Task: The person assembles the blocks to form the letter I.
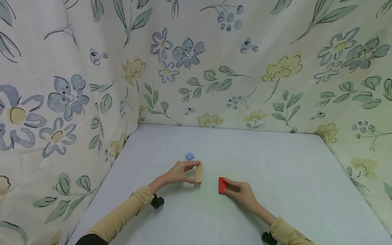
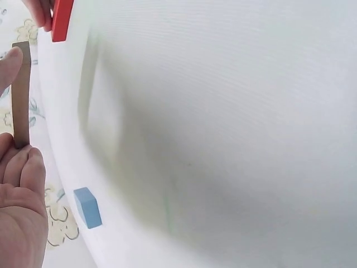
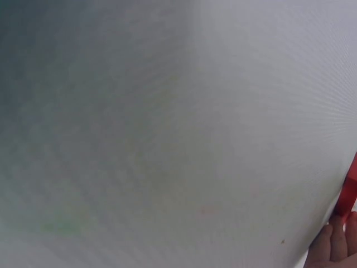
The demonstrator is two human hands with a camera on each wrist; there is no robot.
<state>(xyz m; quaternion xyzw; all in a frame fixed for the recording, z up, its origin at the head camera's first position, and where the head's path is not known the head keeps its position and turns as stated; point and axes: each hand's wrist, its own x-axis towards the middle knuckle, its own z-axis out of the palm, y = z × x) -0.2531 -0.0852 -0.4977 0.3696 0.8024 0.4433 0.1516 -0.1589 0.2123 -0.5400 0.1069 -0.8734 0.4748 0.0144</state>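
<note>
A plain wooden block (image 1: 198, 173), long and narrow, is pinched end to end between the thumb and fingers of my left hand (image 1: 180, 173). In the left wrist view the same wooden block (image 2: 21, 95) shows at the left edge, raised over the table. My right hand (image 1: 244, 194) holds a red block (image 1: 222, 185) by its right side, thumb and fingers at its edges. Part of that red block (image 3: 349, 192) appears at the right edge of the right wrist view. Just beyond my left hand a small blue block (image 1: 190, 156) lies on the table.
The white tabletop (image 1: 275, 163) spreads out under both hands. A flower-patterned curtain (image 1: 214, 68) closes off its back, left and right sides. Black wrist devices (image 1: 157, 202) are worn below both hands.
</note>
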